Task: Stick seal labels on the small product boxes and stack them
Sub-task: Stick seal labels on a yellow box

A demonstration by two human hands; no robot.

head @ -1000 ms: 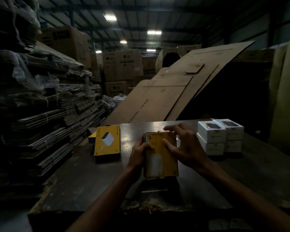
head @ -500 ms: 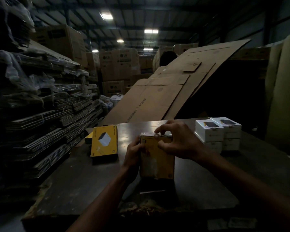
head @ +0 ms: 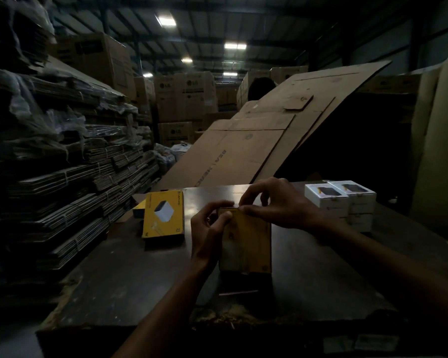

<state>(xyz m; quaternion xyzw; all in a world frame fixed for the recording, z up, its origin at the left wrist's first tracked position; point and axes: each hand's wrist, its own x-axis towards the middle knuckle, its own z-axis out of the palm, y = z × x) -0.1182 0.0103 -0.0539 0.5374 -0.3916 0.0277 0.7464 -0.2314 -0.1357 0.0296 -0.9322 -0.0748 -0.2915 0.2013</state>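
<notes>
Left hand [head: 208, 229] grips left side of upright yellow box [head: 246, 244], mid-table, toward near edge. Right hand [head: 277, 202] pinches at box's top edge, likely pressing seal label down; label itself too dark to confirm. Step: sealing. Next: rub seal flat over flap, then move box to a stack. Second yellow box [head: 163, 215] lies flat near table's left edge; white boxes [head: 342, 200] stacked at far right corner.
</notes>
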